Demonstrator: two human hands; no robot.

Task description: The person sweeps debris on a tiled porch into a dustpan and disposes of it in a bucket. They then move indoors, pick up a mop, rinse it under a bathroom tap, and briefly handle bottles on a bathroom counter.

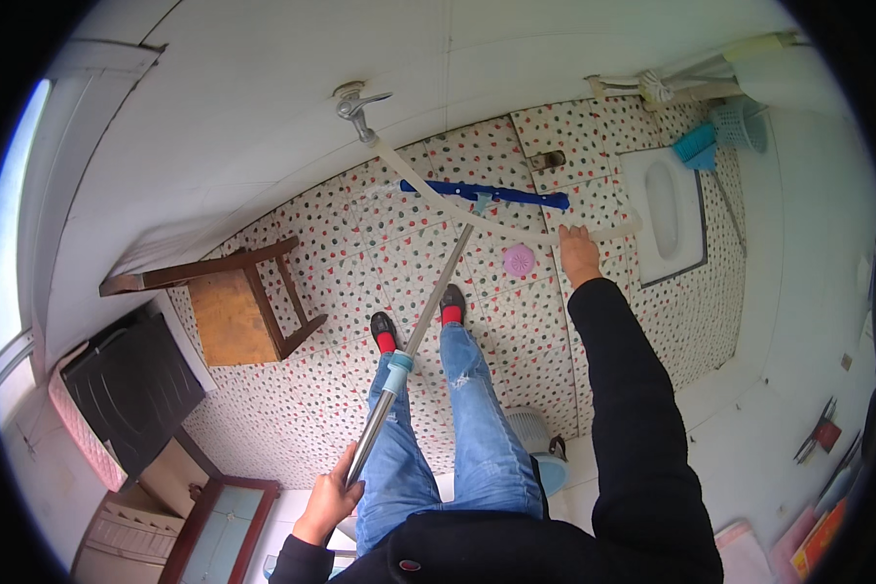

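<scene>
My left hand is closed around the metal pole of a mop or floor squeegee. The pole slants away past my feet to a long dark-blue head on the patterned floor. A light-blue locking collar sits partway along it. My right hand grips a whitish hose near its free end. From there the hose runs over the blue head up to a metal wall tap. Its open end points towards the squat toilet. Whether water flows from it, I cannot tell.
A round pink item lies on the floor below the hose. A wooden chair stands on the left. Beside the toilet are a teal broom and a plastic basket. A bucket stands by my leg. The floor has a drain opening.
</scene>
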